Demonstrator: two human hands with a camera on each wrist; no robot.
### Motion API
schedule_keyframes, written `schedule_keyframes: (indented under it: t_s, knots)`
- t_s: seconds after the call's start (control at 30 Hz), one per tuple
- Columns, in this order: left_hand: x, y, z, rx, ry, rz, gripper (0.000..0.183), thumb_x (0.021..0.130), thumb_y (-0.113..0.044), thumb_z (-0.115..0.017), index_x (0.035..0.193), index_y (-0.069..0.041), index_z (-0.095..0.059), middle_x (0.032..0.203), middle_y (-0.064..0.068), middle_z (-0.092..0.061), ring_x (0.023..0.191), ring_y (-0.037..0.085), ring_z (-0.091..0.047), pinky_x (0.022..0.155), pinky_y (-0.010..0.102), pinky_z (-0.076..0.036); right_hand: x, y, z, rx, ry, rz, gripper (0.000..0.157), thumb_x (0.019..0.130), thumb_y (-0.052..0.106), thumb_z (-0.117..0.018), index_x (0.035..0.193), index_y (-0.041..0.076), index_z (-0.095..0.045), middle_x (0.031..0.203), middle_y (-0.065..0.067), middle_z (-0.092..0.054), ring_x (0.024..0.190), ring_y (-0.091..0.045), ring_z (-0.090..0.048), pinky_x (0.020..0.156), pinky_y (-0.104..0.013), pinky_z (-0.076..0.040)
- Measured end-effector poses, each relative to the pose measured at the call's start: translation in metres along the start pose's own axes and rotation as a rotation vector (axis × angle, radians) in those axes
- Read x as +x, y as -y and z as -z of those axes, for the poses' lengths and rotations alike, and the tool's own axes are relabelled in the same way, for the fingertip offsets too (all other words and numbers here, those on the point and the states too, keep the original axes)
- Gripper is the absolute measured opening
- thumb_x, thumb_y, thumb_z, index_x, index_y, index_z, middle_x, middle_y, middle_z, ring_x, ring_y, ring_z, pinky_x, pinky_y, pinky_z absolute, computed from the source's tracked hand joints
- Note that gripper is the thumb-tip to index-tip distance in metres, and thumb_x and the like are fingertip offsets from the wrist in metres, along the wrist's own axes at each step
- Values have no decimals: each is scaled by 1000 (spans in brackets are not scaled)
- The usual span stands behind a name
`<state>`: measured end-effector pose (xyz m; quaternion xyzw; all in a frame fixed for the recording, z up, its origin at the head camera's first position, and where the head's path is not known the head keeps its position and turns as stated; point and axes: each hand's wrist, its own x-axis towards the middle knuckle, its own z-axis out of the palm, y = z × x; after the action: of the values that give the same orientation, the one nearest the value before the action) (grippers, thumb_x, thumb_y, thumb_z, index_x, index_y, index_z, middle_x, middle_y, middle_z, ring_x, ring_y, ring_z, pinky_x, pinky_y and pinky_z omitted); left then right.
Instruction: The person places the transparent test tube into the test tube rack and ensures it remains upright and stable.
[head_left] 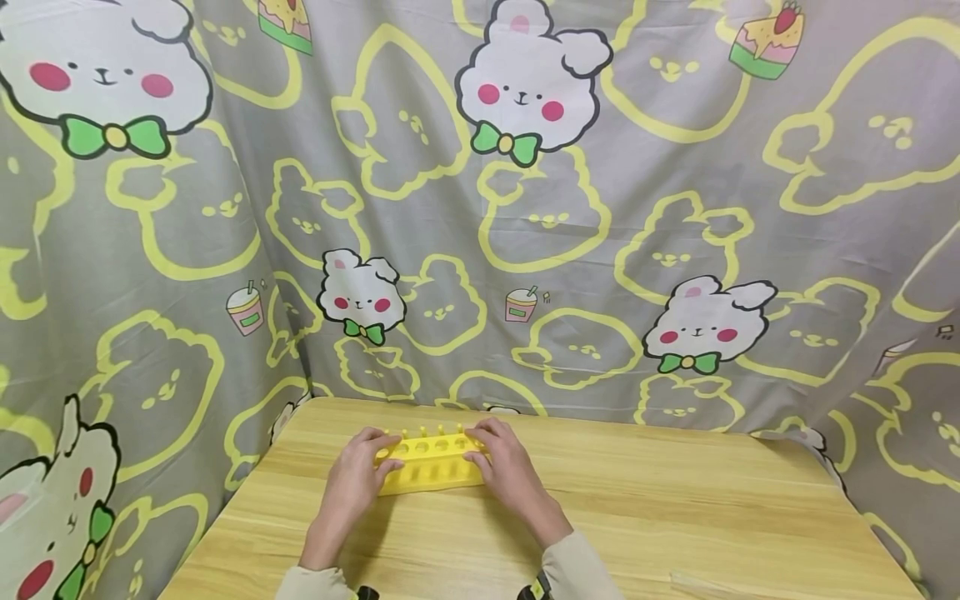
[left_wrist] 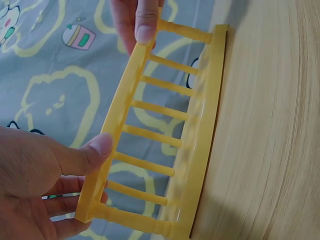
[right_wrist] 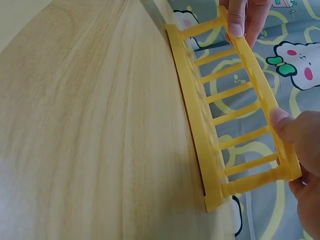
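Note:
A yellow plastic test tube rack (head_left: 431,477) stands upright on the table near its back edge, with a row of round holes in its top plate and short pegs along the back. My left hand (head_left: 354,471) grips the left end of that top plate, thumb in front and fingers behind. At the other end my right hand (head_left: 512,468) holds it the same way. Slim posts join the top bar to the base in the left wrist view, where the left thumb (left_wrist: 102,145) presses the front face. The right thumb (right_wrist: 281,120) does likewise in the right wrist view.
The wood-grain table (head_left: 637,492) reaches toward me and to the right. Behind and beside it hangs a grey curtain (head_left: 450,225) printed with rabbits. A clear, thin strip (head_left: 693,583) lies at the table's front right.

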<state>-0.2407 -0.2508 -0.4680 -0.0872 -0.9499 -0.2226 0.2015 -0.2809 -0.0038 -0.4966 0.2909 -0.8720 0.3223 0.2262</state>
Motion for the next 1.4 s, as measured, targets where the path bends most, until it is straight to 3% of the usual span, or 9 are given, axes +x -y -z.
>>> schedule_keyframes:
  t_s: [0.6, 1.4]
  knots:
    - [-2, -12, -3, -5, 2, -20, 41, 73, -22, -80, 112, -11, -70, 105, 4, -63, 91, 23, -62, 72, 37, -55, -12, -1, 11, 5, -21, -33, 33, 85, 20, -71, 116, 8, -67, 110, 3, -57, 103, -12, -51, 83, -27, -51]
    - [-5, -29, -9, 9, 24, -49, 40, 73, -24, -80, 111, -14, -71, 103, 0, -62, 83, 17, -61, 61, 27, -51, -31, -4, 26, -6, -40, -61, 35, 85, 21, -71, 118, 7, -66, 111, 4, -56, 103, -10, -50, 83, -24, -52]
